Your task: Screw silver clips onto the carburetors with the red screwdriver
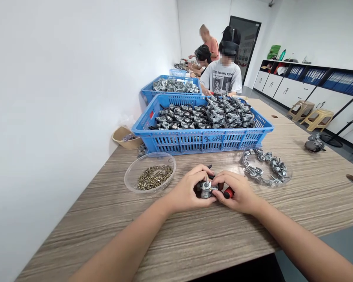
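From the head camera's view, I see two bare hands meeting over the wood-grained counter (194, 243), between its near edge and a big blue basket. The left hand (191, 190) curls round a small metal unit (206, 190), thumb low and fingers over the top, its grip closed about the piece. The right hand (238, 192) pinches the unit's other side, and a red-and-black handle (228, 192) sits in that same grip. Whether the unit touches the counter below, I can't tell. Toward the counter's left edge, just beyond the left wrist, stands a clear bowl (130, 177) of brass-coloured pieces (155, 177); on the right-hand side a clear dish (259, 163) carries a ring of metal fittings (278, 168). Behind both, the blue basket (200, 135) is heaped with similar units, and one lone unit (314, 143) sits by the counter's right edge. Farther up, a co-worker in a printed shirt (222, 74) sits near a second blue basket (170, 94).
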A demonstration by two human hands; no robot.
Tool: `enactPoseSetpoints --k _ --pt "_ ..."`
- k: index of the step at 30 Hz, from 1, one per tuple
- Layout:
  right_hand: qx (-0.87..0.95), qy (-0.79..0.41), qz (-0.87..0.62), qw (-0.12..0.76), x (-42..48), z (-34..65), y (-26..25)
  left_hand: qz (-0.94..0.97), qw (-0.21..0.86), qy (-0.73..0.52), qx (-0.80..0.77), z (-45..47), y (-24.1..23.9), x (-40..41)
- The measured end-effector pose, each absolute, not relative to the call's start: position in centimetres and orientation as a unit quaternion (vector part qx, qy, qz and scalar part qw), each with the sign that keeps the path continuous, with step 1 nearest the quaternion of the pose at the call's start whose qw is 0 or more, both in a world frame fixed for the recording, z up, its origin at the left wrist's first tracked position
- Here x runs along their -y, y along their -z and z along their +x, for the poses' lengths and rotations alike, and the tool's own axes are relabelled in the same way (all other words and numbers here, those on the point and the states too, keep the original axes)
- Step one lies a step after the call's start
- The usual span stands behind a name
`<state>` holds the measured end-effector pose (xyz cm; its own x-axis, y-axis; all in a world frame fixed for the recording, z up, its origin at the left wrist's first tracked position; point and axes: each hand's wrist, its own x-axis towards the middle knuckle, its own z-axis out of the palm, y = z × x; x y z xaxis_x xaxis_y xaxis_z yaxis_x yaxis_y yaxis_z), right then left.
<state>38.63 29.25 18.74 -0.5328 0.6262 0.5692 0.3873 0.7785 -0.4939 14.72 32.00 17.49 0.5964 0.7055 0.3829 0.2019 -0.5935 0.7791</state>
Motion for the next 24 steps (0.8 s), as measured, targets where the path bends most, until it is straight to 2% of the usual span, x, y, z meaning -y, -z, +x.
enactPoseSetpoints --k 24 --pt "0.856 -0.158 -0.277 0.407 -29.34 38.49 -18.69 0.817 0.331 -0.384 -0.276 14.83 -16.82 -32.14"
